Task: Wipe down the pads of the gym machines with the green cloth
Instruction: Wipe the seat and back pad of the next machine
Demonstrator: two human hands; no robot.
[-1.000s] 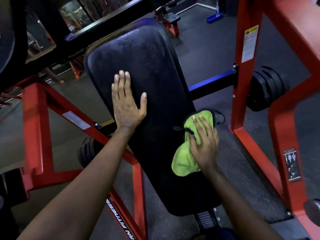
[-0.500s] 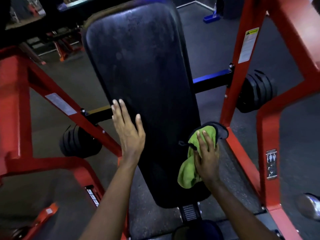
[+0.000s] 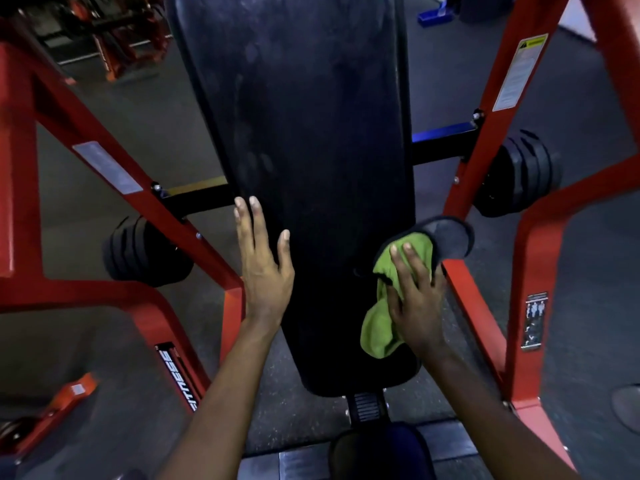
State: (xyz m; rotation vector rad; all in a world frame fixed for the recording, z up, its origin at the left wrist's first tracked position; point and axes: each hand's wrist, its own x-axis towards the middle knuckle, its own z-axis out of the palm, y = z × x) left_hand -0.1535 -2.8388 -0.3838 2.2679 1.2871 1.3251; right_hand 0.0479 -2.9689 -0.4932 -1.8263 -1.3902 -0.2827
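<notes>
1. Green cloth [image 3: 379, 323] is lying on the lower right edge of the black pad [image 3: 311, 150], the right hand [image 3: 417, 303] pressing it flat-fingered.
2. Left hand [image 3: 265, 268] is resting open on the pad's left edge.

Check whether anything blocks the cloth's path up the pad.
Nothing visible does. The right hand presses the green cloth on the pad near its right edge; the surface beyond is bare. The left hand rests at the left edge, off that path.

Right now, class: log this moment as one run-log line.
left hand: flat on bench pad, left edge | right hand: pressing green cloth on pad's right edge, near end
</notes>
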